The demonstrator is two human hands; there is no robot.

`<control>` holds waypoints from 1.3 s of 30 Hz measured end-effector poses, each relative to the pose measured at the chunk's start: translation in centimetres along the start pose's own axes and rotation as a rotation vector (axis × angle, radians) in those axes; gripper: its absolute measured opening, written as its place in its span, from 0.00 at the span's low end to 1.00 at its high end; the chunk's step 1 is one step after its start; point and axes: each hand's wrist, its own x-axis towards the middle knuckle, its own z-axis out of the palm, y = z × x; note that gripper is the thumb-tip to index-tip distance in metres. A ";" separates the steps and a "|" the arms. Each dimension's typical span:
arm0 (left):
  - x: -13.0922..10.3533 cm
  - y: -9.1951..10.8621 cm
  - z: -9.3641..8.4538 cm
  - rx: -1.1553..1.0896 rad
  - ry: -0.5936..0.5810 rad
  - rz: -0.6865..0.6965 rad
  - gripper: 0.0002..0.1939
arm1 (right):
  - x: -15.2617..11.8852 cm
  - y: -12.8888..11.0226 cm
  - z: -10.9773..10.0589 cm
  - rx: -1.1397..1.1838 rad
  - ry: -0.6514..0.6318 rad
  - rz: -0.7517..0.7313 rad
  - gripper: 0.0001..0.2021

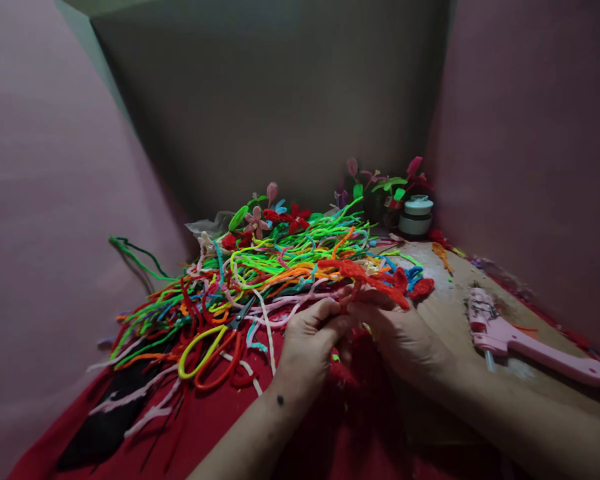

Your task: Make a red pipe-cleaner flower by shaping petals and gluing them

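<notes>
My left hand (313,337) and my right hand (405,337) meet at the centre, fingers pinched close together. Between their fingertips is a red pipe-cleaner flower (360,275), its fuzzy petals sticking out above and to the right of my right hand. The exact grip is partly hidden by the fingers. Just behind the hands spreads a heap of colourful pipe cleaners (285,257) in green, orange, pink and yellow. Left of my left hand lie scissors (240,313) with looped yellow and red handles, resting at the heap's near edge.
A pink hot glue gun (510,337) lies on a brown board (447,313) at right. Finished pipe-cleaner flowers (297,219) sit behind the heap. A lidded jar (416,217) stands at back right. Red cloth (220,433) covers the front; a dark flat object (105,427) lies at left.
</notes>
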 end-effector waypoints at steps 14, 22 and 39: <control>0.4 -0.3 -0.5 -0.496 -0.184 -0.213 0.09 | 0.0 -0.6 0.0 0.095 -0.003 0.057 0.07; 0.3 0.3 -0.9 -0.331 -0.245 -0.226 0.10 | 0.1 -0.8 -0.2 0.039 0.000 0.053 0.09; -0.2 3.0 -2.9 0.049 -0.176 0.167 0.14 | -1.0 -1.5 0.5 -0.240 0.084 -0.141 0.08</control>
